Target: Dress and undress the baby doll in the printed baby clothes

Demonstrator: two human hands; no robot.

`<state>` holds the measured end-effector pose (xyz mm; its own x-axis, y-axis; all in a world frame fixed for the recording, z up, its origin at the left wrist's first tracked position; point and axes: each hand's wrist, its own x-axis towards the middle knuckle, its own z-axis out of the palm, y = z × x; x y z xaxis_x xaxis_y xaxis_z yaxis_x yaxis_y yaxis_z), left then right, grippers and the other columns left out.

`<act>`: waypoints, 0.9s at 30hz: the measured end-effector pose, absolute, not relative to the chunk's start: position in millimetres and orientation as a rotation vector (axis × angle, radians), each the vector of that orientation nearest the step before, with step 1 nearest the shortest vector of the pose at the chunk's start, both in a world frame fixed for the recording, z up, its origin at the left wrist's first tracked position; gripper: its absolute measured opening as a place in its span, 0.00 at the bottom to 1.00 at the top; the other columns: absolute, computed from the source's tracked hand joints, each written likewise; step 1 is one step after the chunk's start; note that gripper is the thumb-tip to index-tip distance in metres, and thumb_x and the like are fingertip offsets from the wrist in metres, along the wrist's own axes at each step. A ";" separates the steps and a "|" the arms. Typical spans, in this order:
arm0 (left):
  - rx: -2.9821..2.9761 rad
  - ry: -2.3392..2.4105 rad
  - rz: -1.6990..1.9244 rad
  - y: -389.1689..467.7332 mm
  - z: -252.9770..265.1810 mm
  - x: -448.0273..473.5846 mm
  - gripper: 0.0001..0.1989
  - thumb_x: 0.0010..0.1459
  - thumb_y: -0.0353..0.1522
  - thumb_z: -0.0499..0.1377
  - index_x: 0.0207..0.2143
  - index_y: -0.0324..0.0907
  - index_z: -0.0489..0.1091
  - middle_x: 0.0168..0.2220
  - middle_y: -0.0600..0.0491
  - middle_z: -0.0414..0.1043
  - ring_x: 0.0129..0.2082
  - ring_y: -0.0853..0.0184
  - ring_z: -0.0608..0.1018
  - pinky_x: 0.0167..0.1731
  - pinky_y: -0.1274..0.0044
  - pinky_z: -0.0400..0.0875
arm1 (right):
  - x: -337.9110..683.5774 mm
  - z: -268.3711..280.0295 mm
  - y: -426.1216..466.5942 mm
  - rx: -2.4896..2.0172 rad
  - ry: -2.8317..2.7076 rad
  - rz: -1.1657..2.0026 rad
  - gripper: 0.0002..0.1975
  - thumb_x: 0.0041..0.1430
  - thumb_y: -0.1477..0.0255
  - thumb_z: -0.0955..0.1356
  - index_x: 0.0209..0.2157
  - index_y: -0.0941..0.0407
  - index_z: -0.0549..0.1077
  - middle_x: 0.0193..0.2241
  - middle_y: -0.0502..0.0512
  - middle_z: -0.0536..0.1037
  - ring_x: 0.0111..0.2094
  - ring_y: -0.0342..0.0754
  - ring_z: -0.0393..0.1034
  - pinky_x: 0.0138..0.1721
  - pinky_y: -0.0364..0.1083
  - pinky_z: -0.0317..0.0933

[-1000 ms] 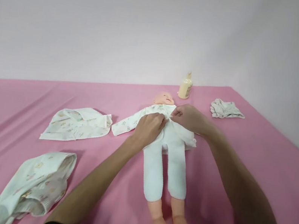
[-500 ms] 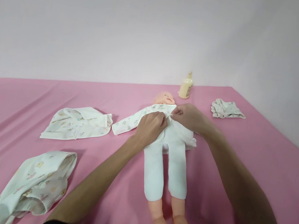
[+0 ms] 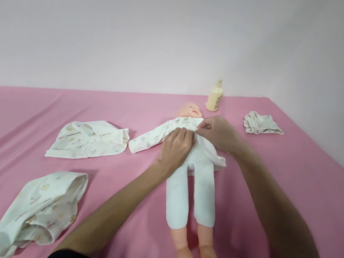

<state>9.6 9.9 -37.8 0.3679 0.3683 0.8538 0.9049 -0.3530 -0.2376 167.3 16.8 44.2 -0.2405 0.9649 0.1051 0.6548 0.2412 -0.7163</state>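
A baby doll (image 3: 177, 202) lies on its back, its head away from me and its bare feet toward me. It wears a white printed baby shirt (image 3: 152, 137), with one sleeve stretched out to the left. Over the doll's chest, my left hand (image 3: 177, 146) is closed on the shirt's front. Just to its right, my right hand (image 3: 216, 132) pinches the shirt near the neckline. The fingertips of both hands almost meet, and whatever fastening lies between them is too small to make out. The doll's arm on the right is hidden.
A pink sheet (image 3: 126, 244) covers the table, backed by a white wall (image 3: 134, 39). Behind the doll's head stands a pale yellow pump bottle (image 3: 214, 99). Folded printed garments lie at left (image 3: 89, 141), at front left (image 3: 43, 208) and at right (image 3: 262, 124).
My left hand has shifted slightly right, and its wrist has turned so the knuckles face more upward. My right hand keeps its pinch on the shirt. The view has tipped slightly downward.
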 end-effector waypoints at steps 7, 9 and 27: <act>-1.970 -1.160 -0.869 8.0 -38.6 9.6 0.11 0.65 0.26 0.50 0.28 0.40 0.65 0.24 0.53 0.65 0.27 0.67 0.68 0.29 0.73 0.53 | 168.9 46.8 12.8 -1.428 -1.946 0.910 0.06 0.52 0.71 0.67 0.27 0.57 0.76 0.19 0.49 0.71 0.16 0.38 0.53 0.18 0.42 0.44; -2.044 -1.233 -0.824 6.8 -38.2 9.1 0.11 0.66 0.26 0.48 0.30 0.40 0.66 0.26 0.51 0.66 0.29 0.65 0.69 0.29 0.73 0.53 | 170.2 47.6 12.8 -1.383 -1.944 0.966 0.06 0.53 0.72 0.67 0.27 0.57 0.76 0.20 0.50 0.72 0.18 0.40 0.58 0.18 0.42 0.48; -2.093 -1.384 -0.856 6.1 -38.4 8.9 0.14 0.67 0.26 0.45 0.30 0.39 0.66 0.26 0.50 0.68 0.30 0.66 0.69 0.29 0.73 0.52 | 178.0 46.7 17.9 -1.246 -1.929 1.150 0.05 0.55 0.73 0.69 0.29 0.57 0.79 0.28 0.54 0.80 0.32 0.46 0.75 0.32 0.42 0.67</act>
<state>8.9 6.1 -38.4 0.2910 0.6234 0.7258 0.9277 -0.3693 -0.0547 178.0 17.9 46.7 -0.4065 0.9136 0.0078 0.4277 0.1979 -0.8820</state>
